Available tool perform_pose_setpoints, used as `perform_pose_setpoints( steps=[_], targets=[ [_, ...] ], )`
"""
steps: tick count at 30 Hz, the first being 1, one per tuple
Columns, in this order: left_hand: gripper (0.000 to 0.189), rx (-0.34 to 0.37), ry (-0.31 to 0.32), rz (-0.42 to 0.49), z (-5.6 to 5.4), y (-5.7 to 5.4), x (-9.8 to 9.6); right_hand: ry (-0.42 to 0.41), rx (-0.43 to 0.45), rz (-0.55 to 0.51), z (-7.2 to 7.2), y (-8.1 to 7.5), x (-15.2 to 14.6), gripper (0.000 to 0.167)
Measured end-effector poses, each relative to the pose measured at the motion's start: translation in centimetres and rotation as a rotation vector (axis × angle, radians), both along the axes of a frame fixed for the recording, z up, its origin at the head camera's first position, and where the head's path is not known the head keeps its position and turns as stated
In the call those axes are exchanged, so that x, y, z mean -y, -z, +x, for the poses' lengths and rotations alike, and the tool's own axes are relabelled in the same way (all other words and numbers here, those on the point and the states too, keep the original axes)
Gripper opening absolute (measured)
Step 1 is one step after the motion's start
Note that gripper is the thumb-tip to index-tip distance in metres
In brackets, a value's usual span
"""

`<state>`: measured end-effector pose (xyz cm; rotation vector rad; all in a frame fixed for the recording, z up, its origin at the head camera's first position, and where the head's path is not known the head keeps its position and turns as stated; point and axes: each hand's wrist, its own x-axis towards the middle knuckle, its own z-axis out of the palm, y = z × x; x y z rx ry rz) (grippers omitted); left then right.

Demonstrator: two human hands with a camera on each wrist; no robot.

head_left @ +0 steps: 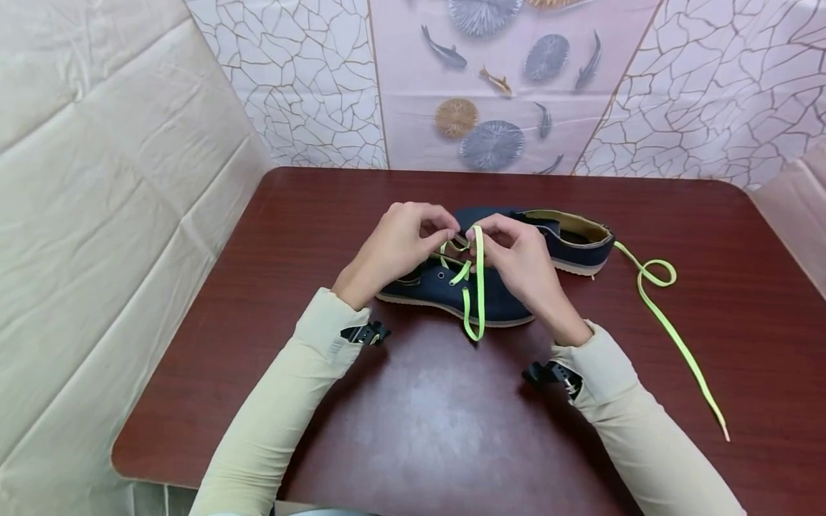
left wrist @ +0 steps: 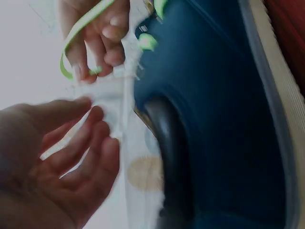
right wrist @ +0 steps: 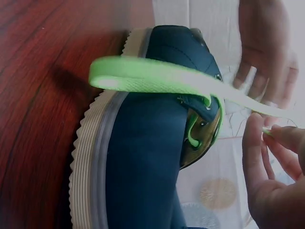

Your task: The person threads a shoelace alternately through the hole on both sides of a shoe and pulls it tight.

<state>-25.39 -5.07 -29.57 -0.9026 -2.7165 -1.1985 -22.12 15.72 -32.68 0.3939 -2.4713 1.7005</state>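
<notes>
A navy lace-up shoe (head_left: 497, 297) stands on the table with a neon yellow-green shoelace (head_left: 480, 287) through some of its eyelets. The lace hangs in a long loop down the near side of the shoe. My right hand (head_left: 523, 258) pinches the lace between thumb and fingers above the shoe; in the right wrist view a bit of lace shows at the right fingertips (right wrist: 257, 125). Close by, over the shoe's opening, is my left hand (head_left: 409, 236). Its fingers (left wrist: 90, 143) are loosely bent, with nothing visible between them in the left wrist view.
Behind lies a second navy shoe (head_left: 581, 254), its tan lining showing. Another yellow-green lace (head_left: 671, 326) trails from near its heel across the right of the brown table (head_left: 645, 459). Patterned cloth (head_left: 310, 86) hangs at the back, and pale cloth (head_left: 97, 215) on the left.
</notes>
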Motion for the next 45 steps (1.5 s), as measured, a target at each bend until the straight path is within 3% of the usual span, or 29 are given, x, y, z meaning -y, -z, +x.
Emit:
perform_pose_setpoints(
  steps=[3,7,14,24,38,45],
  targets=[
    [0.012,0.023,0.061,-0.122,-0.6,0.5,0.6,-0.019,0.039,-0.038,-0.4,0.4,-0.1,0.023],
    [0.013,0.043,0.136,-0.204,-1.1,1.2,0.9,0.012,0.048,0.030,-0.9,1.0,-0.1,0.018],
    [0.018,-0.023,0.146,-0.306,-1.3,1.5,0.9,0.053,0.106,0.177,-1.7,2.0,0.1,0.017],
    [0.017,-0.121,0.160,-0.301,-1.7,2.1,0.9,0.059,0.152,0.205,-2.1,2.3,0.2,0.020],
    [0.014,-0.103,0.133,-0.267,-1.7,2.2,1.2,0.043,0.100,0.289,-2.2,2.4,0.1,0.019],
    [0.012,-0.086,0.129,-0.253,-1.9,2.3,1.0,0.058,0.112,0.244,-2.1,2.5,0.3,0.020]
  ],
)
